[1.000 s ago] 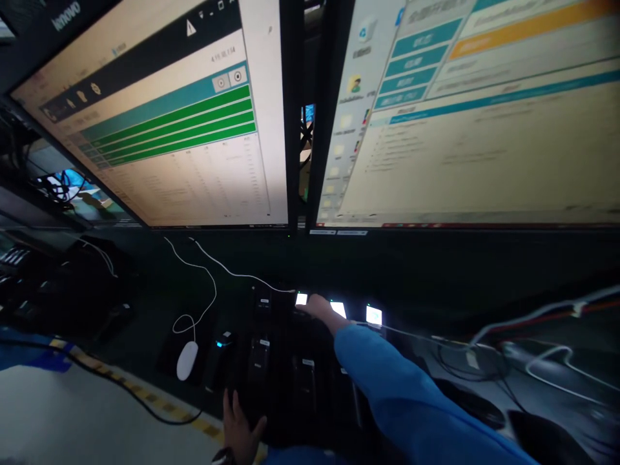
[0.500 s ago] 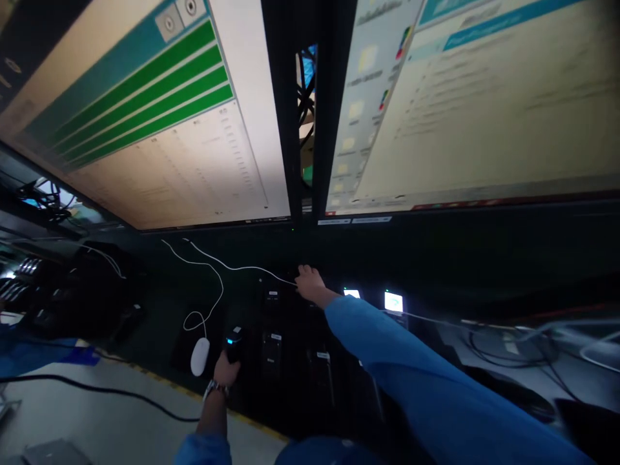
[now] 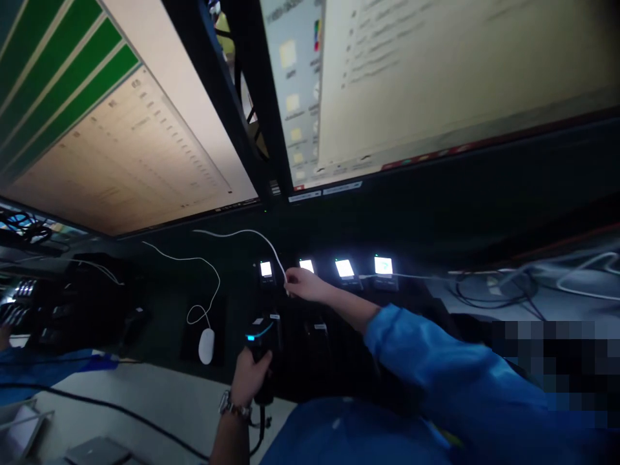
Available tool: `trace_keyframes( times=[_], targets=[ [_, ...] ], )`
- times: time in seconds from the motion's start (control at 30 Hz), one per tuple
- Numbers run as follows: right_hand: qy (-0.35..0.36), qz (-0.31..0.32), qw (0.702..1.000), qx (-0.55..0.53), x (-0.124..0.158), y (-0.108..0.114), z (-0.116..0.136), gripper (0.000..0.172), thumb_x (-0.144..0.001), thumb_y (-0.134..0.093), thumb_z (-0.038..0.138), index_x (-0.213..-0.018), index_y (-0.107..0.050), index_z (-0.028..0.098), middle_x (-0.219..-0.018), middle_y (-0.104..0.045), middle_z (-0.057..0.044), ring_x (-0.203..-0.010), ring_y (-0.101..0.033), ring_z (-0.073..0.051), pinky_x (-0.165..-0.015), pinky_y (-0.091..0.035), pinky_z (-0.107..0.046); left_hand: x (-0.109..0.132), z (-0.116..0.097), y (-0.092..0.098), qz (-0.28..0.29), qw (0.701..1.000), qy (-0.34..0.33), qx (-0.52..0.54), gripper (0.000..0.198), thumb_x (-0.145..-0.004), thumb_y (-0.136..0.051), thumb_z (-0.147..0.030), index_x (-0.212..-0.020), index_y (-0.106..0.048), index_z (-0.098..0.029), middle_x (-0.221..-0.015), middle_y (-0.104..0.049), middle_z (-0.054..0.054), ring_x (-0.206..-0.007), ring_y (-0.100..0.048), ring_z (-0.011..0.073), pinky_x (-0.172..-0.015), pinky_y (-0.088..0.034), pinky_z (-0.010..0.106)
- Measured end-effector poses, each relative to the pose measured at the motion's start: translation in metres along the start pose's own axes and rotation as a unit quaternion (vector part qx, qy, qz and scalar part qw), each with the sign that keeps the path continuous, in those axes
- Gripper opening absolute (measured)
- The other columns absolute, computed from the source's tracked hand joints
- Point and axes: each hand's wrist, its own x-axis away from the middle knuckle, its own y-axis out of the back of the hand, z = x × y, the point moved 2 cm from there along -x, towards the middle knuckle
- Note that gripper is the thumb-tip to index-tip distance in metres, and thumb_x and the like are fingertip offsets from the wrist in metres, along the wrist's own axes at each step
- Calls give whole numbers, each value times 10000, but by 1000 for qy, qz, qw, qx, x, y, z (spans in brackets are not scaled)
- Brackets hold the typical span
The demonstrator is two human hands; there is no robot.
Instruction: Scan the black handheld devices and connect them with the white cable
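Note:
My left hand (image 3: 252,374) is wrapped round the grip of a dark handheld barcode scanner (image 3: 261,332) with a blue light on top. The scanner is above the lower row of dark devices, one of them with a label (image 3: 320,327). Between the closed fingers of my right hand (image 3: 303,284) runs a white cable (image 3: 271,248); its end is hidden. This hand is among the upper row of small devices with lit screens, beside the leftmost device (image 3: 266,270). It partly covers a second device (image 3: 307,265). Further right stand a third device (image 3: 345,268) and a fourth (image 3: 383,266).
Two large monitors, a left one (image 3: 145,148) and a right one (image 3: 436,97), rise behind the dark table. A white mouse (image 3: 206,346) with its cord lies left of the scanner. Loose cables (image 3: 484,290) are at the right. Another person's blue sleeve (image 3: 39,368) shows at far left.
The left hand has lifted the scanner and brought it right. My right hand has drawn back slightly with the cable. The leftmost device's screen, dark before, is now lit. The view has shifted.

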Motion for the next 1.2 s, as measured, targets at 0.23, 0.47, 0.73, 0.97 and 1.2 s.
trace_keyframes(
  times=[0.23,0.47,0.73,0.97,1.2],
  targets=[
    [28,-3,987,-159,74,-20,1,64,-743,-536,211,-705,-484,215,-553,-591,46,-545,-610,-135,-546,-461,-240,6,-31,-5,-5,999,-14,-47,152,-814,-564,-313,-856,-572,-167,-530,-579,-27,-504,-590,145,-530,-428,253],
    [22,-2,971,-237,111,-22,2,99,-727,-570,264,-724,-486,211,-564,-573,45,-535,-587,-126,-514,-434,-236,10,-37,0,-16,997,-24,-68,155,-831,-544,-275,-900,-581,-141,-530,-568,-23,-494,-582,138,-506,-423,246],
    [64,51,961,-264,134,-36,18,258,-711,-566,437,-667,-436,219,-597,-493,46,-547,-522,-112,-545,-437,-251,9,-21,1,-41,998,-44,23,300,-783,-619,-343,-1010,-607,-147,-642,-620,-6,-465,-536,106,-461,-415,230],
    [48,47,964,-257,146,-45,24,272,-669,-571,455,-647,-432,222,-593,-471,45,-566,-507,-118,-567,-430,-254,19,-24,-2,-41,997,-53,26,229,-761,-586,-278,-935,-626,-136,-592,-580,-17,-449,-531,110,-448,-410,229],
    [38,37,964,-259,152,-40,24,286,-673,-571,482,-643,-444,228,-600,-497,33,-579,-534,-131,-579,-446,-263,23,-27,-4,-47,997,-63,4,218,-761,-569,-278,-928,-620,-148,-621,-609,-6,-475,-541,108,-477,-416,221]
  ],
)
